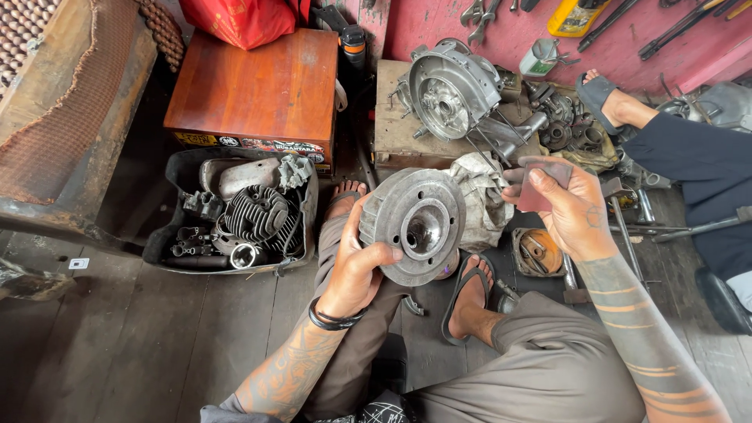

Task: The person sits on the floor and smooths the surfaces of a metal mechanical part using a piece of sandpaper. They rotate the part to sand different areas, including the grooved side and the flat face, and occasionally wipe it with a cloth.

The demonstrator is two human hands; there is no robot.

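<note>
The person sits with both knees bent and 2 tattooed forearms reaching forward. The left hand [356, 270] is raised at the middle of the view, fingers curled and thumb [384, 254] pressed forward in a firm grip, a dark band around its wrist. The right hand [568, 207] is held higher and further right, palm turned inward, fingers pinched together. The hands are well apart.
</note>
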